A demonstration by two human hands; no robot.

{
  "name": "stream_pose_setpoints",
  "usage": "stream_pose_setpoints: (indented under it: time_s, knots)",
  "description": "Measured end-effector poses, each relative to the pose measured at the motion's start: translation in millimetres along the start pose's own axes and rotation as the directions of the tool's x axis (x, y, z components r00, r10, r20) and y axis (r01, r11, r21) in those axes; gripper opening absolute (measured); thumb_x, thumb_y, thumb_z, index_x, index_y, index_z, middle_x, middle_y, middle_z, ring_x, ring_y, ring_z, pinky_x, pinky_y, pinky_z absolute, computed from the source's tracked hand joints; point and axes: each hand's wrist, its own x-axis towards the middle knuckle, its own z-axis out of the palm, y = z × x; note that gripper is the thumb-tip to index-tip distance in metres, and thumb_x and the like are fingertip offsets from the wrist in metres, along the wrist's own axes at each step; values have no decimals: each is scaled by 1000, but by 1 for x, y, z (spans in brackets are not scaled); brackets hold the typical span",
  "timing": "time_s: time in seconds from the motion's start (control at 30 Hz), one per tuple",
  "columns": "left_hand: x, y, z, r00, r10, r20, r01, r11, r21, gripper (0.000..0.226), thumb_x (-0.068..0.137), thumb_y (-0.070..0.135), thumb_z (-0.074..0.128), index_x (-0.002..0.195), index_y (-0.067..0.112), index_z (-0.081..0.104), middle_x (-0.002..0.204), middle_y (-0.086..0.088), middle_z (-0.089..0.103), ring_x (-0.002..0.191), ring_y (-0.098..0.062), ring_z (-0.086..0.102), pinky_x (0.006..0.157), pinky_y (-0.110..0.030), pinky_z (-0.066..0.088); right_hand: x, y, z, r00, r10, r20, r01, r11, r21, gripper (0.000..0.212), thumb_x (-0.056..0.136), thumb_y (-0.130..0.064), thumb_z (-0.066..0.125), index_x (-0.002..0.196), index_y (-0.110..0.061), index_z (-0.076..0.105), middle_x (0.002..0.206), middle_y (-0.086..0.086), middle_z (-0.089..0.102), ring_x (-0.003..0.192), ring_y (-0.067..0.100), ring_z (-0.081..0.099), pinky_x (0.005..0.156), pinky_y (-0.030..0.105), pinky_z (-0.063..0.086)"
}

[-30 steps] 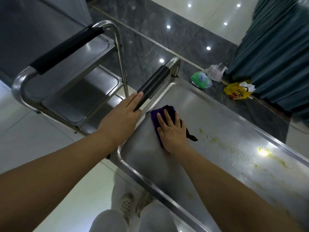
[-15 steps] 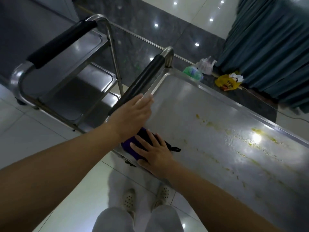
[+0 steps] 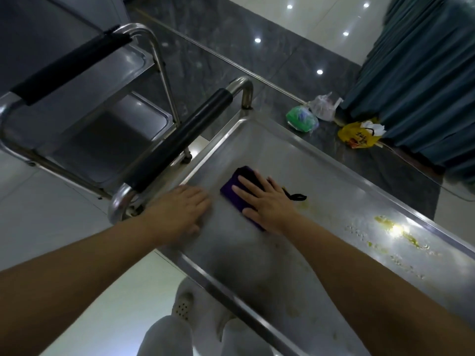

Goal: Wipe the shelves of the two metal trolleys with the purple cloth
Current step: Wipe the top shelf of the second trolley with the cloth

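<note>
**mopguy:** So where is the person at with this one?

**trolleyfan:** On the top shelf (image 3: 257,142) of the near trolley, handle end. The right hand (image 3: 267,201) lies flat on the purple cloth (image 3: 237,187) with its fingers spread, pressing it onto the steel, not pinching it. The left hand (image 3: 180,211) rests flat on the shelf corner just beside the handle (image 3: 180,140), fingers close together, probably steadying the cart.

**mopguy:** Any tips for the wipe?

**trolleyfan:** Going by this, the person should keep the palm weight on the cloth and run long overlapping strokes towards the yellow smears (image 3: 384,221) further along, which look untouched. The raised rim traps muck, so the corners want a pass as well. The cloth's black loop (image 3: 298,196) trails loose and could drag through the mess.

**mopguy:** What's actually in things?

**trolleyfan:** The shelf is basically a shallow tray holding those smears and droplets, plus the cloth. The second trolley (image 3: 110,129) has lipped shelves too, too dim to judge. On the floor, a green bag (image 3: 302,120), a clear bag (image 3: 323,106) and a yellow bag (image 3: 359,134) sit bunched together, and what's inside them can't be made out.
</note>
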Motion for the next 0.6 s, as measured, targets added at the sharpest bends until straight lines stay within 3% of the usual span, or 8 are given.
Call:
stream_pose_setpoints:
  time_s: [0.13,0.27,0.6]
  knots:
    - [6,34,7,979,-123,163,160,958,-239,100,82,55,61,152,22,-3,160,0,-6,146,-19,4,116,-34,7,5,52,-13,995,98,-26,-96,994,41,54,101,-50,18,148,-43,-9,159,-13,-13,145,21,-22,117,42,-9]
    - [12,51,8,960,-195,201,230,959,-168,114,76,53,69,151,20,-10,159,-2,-15,146,-20,-6,116,-40,2,10,99,-19,984,174,-19,-172,982,80,54,102,-49,18,150,-41,-4,160,-11,-12,146,22,-20,117,42,-7]
    - [23,70,0,927,-276,254,307,947,-92,114,78,47,70,150,13,-10,159,-7,-13,146,-24,-5,117,-47,8,-3,143,-19,930,366,-15,-363,925,109,56,101,-50,15,152,-36,-4,160,-8,-12,145,27,-21,116,45,-9]
